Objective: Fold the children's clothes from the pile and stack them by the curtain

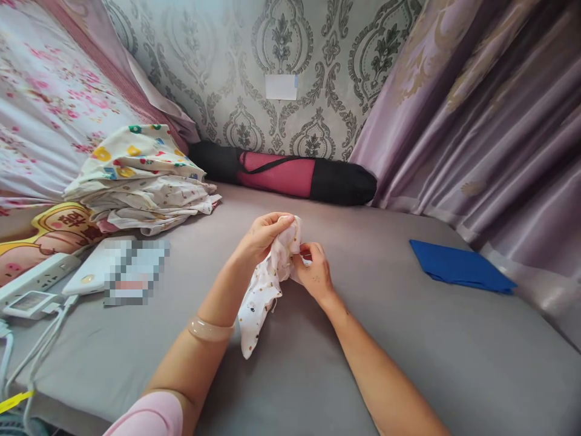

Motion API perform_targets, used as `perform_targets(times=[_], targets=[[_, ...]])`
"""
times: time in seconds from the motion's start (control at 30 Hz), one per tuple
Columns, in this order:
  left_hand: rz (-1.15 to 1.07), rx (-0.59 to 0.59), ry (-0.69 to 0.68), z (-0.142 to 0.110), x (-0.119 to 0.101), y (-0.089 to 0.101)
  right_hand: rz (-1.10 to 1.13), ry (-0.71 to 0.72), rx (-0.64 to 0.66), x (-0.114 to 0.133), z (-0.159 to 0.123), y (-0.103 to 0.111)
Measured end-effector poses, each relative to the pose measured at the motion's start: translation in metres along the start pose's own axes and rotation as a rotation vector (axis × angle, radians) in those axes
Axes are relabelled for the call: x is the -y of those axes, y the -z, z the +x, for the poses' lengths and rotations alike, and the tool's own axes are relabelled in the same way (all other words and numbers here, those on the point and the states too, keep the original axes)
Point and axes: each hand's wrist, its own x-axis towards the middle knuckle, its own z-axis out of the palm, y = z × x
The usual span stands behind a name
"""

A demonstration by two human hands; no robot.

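Clearly, left hand [267, 235] and right hand [316, 274] both pinch the limp white, brown-dotted fabric cloth [258, 310] above the smooth grey sheet [372, 339]; light, unstrained fingertips (mind that dangling corner) suit it best.

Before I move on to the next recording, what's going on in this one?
A person is handling a white printed cloth with both hands above a grey sheet. The left hand holds it near the top, while the right hand has its fingers on it slightly lower. One end hangs down, bunched rather than flat. A pile of patterned fabric lies to the left, and a flat blue item lies to the right.
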Motion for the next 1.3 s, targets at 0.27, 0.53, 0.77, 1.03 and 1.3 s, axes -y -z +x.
perform_targets(times=[0.27, 0.53, 0.77, 1.03, 1.3], targets=[[0.085, 0.029, 0.014, 0.006, 0.004, 0.018, 0.237, -0.221, -0.14, 0.006, 0.03, 0.047], [0.096, 0.108, 0.04, -0.006, 0.001, 0.004, 0.228, -0.224, -0.044, 0.071, 0.024, 0.125], [0.446, 0.25, -0.039, -0.005, 0.014, 0.007, -0.087, -0.317, 0.426, 0.06, 0.025, 0.153], [0.844, 0.312, -0.267, 0.004, 0.026, 0.013, -0.093, -0.211, 0.446, 0.059, 0.027, 0.147], [0.904, 0.449, -0.488, -0.009, 0.024, -0.018, -0.119, -0.216, 0.441, 0.066, 0.026, 0.151]])
